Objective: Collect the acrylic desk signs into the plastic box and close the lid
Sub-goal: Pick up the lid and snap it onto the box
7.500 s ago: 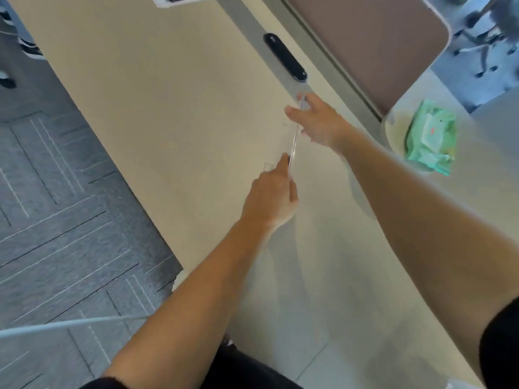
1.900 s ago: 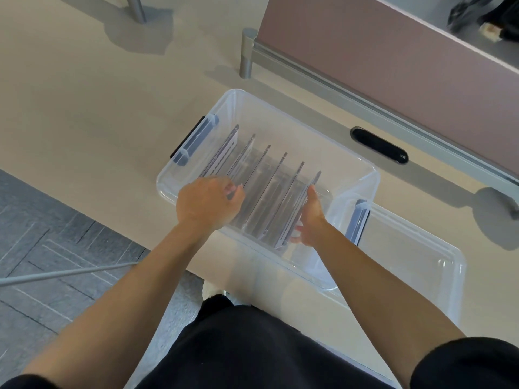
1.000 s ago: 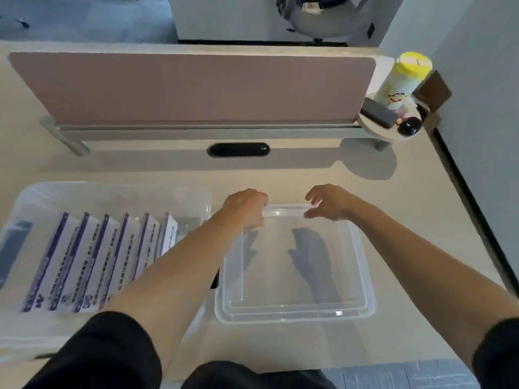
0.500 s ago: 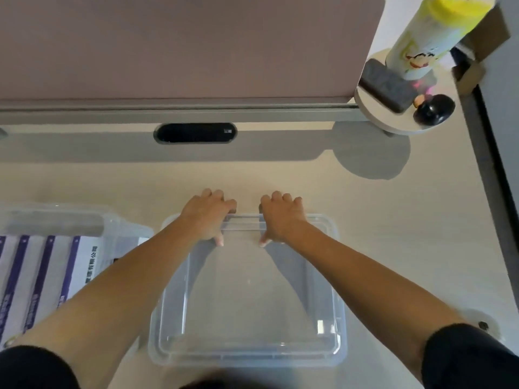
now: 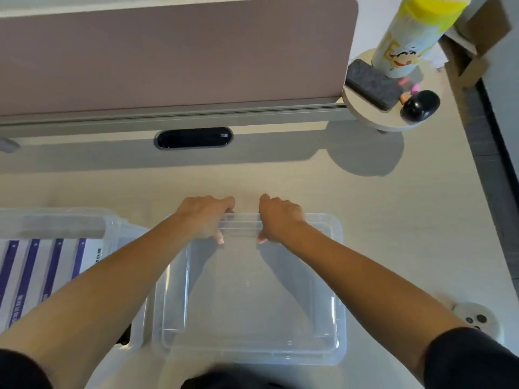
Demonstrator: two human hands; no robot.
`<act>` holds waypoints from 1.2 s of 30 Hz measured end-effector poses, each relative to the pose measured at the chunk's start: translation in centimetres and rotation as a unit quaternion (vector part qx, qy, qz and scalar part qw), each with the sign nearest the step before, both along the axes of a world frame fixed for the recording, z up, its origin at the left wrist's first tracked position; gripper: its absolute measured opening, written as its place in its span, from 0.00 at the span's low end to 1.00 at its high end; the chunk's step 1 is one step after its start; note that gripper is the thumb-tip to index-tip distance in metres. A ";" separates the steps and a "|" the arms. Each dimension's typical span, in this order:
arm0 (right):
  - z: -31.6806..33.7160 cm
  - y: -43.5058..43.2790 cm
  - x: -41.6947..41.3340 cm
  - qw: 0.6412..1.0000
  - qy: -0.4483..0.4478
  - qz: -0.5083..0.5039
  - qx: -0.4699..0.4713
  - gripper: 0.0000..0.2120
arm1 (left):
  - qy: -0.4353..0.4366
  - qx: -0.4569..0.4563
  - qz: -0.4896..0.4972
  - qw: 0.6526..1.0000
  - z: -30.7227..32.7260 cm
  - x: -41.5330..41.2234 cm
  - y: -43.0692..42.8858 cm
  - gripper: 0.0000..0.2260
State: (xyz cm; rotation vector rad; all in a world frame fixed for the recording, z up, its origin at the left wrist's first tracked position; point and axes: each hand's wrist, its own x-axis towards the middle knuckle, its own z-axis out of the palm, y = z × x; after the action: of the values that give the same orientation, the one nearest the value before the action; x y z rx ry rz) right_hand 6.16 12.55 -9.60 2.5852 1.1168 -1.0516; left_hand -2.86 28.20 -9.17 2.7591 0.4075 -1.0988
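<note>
Gripping the far rim of the clear lid (image 5: 250,293) with both hands, set close together near the rim's middle: left hand (image 5: 206,217) and right hand (image 5: 279,217) each curled over the edge, fingers hooked beyond it and thumbs pressed on the near side, pinching the plastic. Lying flat on the worktop (image 5: 407,220), underside up, just to the right of the plastic box (image 5: 112,223). Standing in a row inside that box, the acrylic desk signs (image 5: 42,276), purple-striped inserts showing; box open, seemingly with nothing more to collect here.

Judged as the step in hand: lifting the lid and carrying it left onto the box. Best done by tipping the far edge up first, then turning the lid over so the raised rim faces down. Worth shifting the hands wider apart before lifting, since thin plastic held at the middle will likely flex and swing. Keep clear of the sign tops when lowering; align one long edge with the box rim, then press the corners down and snap the box's side latches shut.
</note>
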 end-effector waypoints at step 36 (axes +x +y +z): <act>22.0 -17.9 -20.3 0.965 -0.032 -0.145 0.217 0.19 | -0.246 -0.263 -0.001 0.933 19.8 -17.0 -9.4 0.12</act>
State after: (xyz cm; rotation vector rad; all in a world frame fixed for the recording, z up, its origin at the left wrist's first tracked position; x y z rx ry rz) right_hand -14.19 -5.40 12.35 3.1821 1.0761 -0.8365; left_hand -19.88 18.80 10.58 2.4115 0.0307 -0.3937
